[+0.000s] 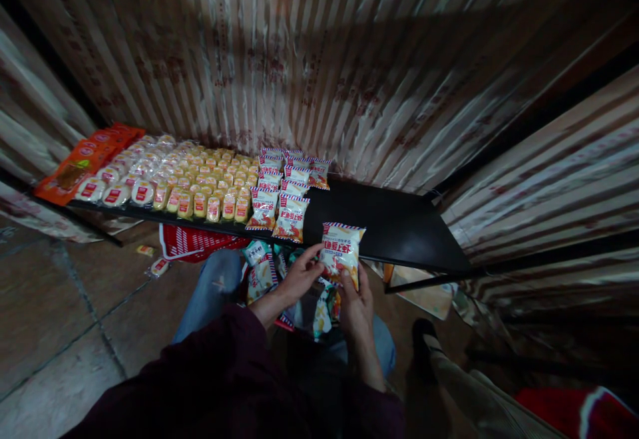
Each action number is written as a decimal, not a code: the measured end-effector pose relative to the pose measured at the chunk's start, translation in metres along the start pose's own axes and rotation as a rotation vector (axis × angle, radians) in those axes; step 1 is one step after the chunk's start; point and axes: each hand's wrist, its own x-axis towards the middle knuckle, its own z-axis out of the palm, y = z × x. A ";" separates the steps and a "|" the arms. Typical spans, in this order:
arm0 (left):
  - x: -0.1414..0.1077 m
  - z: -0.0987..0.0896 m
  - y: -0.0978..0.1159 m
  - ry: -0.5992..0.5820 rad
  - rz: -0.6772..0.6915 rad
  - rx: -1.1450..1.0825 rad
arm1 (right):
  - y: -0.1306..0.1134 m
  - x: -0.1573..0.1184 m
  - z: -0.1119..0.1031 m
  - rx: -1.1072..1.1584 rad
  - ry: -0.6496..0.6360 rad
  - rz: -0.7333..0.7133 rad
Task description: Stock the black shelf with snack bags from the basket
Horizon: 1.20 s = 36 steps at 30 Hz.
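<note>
Together, left hand [305, 271] and right hand [357, 302] hold one bag [341, 247].

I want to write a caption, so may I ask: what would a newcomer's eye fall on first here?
Probably the pale snack bag in the right hand, at the front edge of the black table, with the left hand at the bag's side. Next come the neat rows of small yellow packets along the table, left of the standing bags, and the bright orange packets at its left end.
</note>
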 end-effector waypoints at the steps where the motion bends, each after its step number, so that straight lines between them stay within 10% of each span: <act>1: 0.001 0.000 -0.002 0.012 0.010 0.015 | 0.000 0.001 0.000 0.040 0.004 0.027; 12: 0.011 0.002 -0.002 0.190 0.025 0.153 | 0.005 0.014 0.003 0.388 -0.027 0.134; 36: 0.069 0.013 -0.019 0.309 -0.001 0.063 | 0.014 0.061 0.011 0.211 -0.050 0.133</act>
